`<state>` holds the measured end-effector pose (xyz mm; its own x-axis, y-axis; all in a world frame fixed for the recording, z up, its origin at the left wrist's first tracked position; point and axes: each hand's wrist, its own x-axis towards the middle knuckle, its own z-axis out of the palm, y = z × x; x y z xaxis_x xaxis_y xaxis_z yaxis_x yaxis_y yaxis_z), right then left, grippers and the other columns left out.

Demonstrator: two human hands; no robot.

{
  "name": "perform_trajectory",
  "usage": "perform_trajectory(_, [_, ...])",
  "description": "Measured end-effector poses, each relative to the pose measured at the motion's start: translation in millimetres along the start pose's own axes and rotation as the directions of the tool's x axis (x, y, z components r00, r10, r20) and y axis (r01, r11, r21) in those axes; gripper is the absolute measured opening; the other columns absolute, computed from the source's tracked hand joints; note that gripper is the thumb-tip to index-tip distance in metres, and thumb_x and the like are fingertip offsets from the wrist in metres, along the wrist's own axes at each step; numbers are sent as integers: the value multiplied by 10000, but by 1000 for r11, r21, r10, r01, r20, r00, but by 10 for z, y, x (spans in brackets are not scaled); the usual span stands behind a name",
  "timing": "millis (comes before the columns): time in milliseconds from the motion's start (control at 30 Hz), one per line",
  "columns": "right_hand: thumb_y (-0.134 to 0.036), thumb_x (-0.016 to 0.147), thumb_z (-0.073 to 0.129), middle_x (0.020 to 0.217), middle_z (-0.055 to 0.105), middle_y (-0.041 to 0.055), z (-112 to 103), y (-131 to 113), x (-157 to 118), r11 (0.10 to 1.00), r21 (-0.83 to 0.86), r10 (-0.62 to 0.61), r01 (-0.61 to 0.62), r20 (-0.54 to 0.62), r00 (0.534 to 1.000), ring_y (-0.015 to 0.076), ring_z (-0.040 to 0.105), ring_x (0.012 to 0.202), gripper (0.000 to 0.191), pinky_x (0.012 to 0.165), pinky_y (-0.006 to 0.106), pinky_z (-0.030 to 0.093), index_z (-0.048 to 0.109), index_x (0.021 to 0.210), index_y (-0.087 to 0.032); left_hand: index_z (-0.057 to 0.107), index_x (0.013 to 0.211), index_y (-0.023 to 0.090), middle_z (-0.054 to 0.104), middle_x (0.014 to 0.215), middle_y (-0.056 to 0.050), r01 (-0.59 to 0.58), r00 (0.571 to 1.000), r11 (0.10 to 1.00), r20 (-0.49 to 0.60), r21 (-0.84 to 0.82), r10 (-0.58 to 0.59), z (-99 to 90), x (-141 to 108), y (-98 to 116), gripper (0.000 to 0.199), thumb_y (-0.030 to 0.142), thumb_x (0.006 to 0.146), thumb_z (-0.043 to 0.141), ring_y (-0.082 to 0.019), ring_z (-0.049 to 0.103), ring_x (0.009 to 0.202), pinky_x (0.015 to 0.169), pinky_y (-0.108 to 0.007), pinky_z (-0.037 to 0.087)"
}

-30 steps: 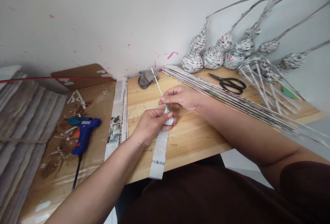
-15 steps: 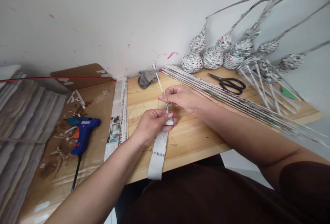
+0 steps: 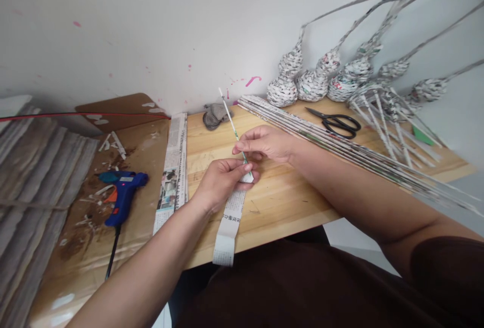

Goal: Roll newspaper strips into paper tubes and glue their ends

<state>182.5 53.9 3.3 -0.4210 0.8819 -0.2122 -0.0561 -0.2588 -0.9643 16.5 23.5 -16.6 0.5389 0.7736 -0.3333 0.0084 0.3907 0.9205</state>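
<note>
A newspaper strip (image 3: 230, 222) hangs toward me over the board's front edge, its far end rolled into a thin paper tube (image 3: 229, 112) that points up and away. My left hand (image 3: 225, 179) pinches the strip between thumb and fingers where flat paper turns into the roll. Just beyond it, my right hand (image 3: 264, 144) is closed on the tube, thumb and forefinger pressed around it. The curled fingers partly hide the paper between the two hands. A stack of flat newspaper strips (image 3: 176, 151) lies left of my left hand.
A blue glue gun (image 3: 123, 197) with its cord lies on stained cardboard at left, beside bundled paper (image 3: 41, 207). A grey cloth (image 3: 215, 116), finished paper tubes (image 3: 321, 139), black scissors (image 3: 336, 122) and several woven paper gourds (image 3: 283, 91) sit along the wall on the wooden board (image 3: 287, 207).
The tube's far tip has swung up and slightly left, and more of the tube shows beyond my right hand. The strip's hanging end has shifted a little left. Both hands keep their grip.
</note>
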Motion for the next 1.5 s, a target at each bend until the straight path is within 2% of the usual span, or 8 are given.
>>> perform_trajectory(133, [-400,622,810,478,436,-75,-2,5,8,999,2,-44,45,-135,990,28,323,413,395,381,192,191,511,592,-144,719,835,125,705,803,-80,24,1000,1000,2,9,-24,9,-7,8,321,417,703,741,-165,643,764,725,-316,536])
perform_trajectory(333, [-428,670,771,549,536,-33,-25,5,7,1000,1,1,-1,54,999,43,381,440,351,389,193,221,629,735,-114,720,870,123,707,819,-82,-1,1000,1000,-4,6,1,-9,-1,3,336,421,714,731,-166,645,775,707,-299,539])
perform_trajectory(467, [-413,622,808,462,419,-80,-20,7,11,999,30,-22,25,-110,994,27,310,402,408,378,189,174,507,591,-140,715,850,126,710,813,-80,21,1000,1000,-5,13,-21,0,-5,10,309,400,711,739,-164,647,780,699,-287,541])
perform_trajectory(633, [-424,672,773,540,545,-29,-42,-2,0,999,-41,7,-3,88,996,47,383,438,351,396,196,233,630,737,-111,719,857,120,714,827,-97,9,1000,999,-18,33,-8,-5,-9,21,340,423,705,738,-179,654,786,702,-303,546])
perform_trajectory(800, [-372,608,821,464,454,-69,-16,-18,-13,997,-66,-43,37,-96,994,38,354,421,377,393,190,214,526,575,-139,719,831,118,713,826,-92,8,1000,1000,-11,30,-8,-7,-5,8,320,412,708,739,-159,646,761,707,-298,542])
perform_trajectory(1000, [-389,672,774,580,566,-22,-73,-20,-4,997,-74,-21,26,59,998,46,412,467,308,408,186,261,680,775,-114,719,850,123,718,829,-99,17,1000,999,-20,27,-16,-4,-13,20,334,421,701,742,-174,657,777,704,-303,540])
perform_trajectory(1300, [-385,664,768,647,582,-2,-42,-23,13,993,-49,-111,108,-67,992,54,409,509,289,416,191,249,672,750,-125,718,856,126,714,811,-89,20,1000,1000,-16,15,-20,-2,-16,26,315,405,712,737,-176,657,789,716,-305,542])
perform_trajectory(1500, [-454,667,746,583,509,-29,-11,43,66,950,-226,-273,215,-272,923,62,357,507,340,447,215,240,606,646,-145,718,786,124,698,789,-73,-51,998,995,-24,85,53,-10,-10,45,319,435,717,718,-143,620,711,703,-300,547])
